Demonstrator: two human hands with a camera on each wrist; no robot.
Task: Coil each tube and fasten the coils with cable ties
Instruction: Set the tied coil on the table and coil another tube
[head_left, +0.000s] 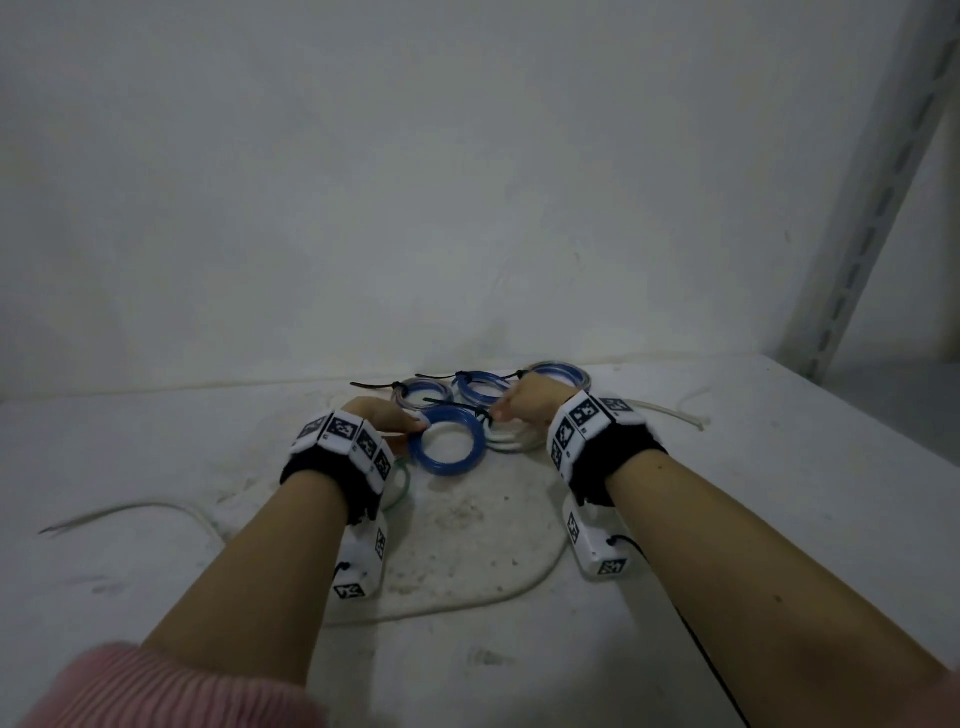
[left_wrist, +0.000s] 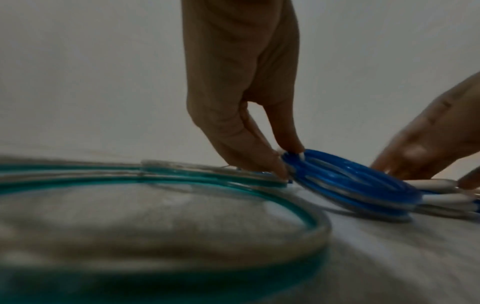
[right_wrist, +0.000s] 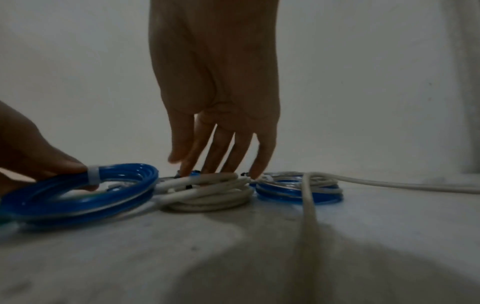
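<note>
Blue coil (head_left: 448, 440) lies on the worktop (head_left: 727, 545), tilted up at its left rim where the left hand (head_left: 382, 415) pinches it, probably to set it among the finished coils. Right hand (head_left: 530, 402) rests straight, relaxed fingers on the white coil (right_wrist: 207, 193), seemingly steadying it; blur hides the contact.

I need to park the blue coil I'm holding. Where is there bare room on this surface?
Bare surface lies right of the right hand, short of the shelf post. Crowded: the far middle, where tied coils cluster behind the blue coil and the white coil.
</note>
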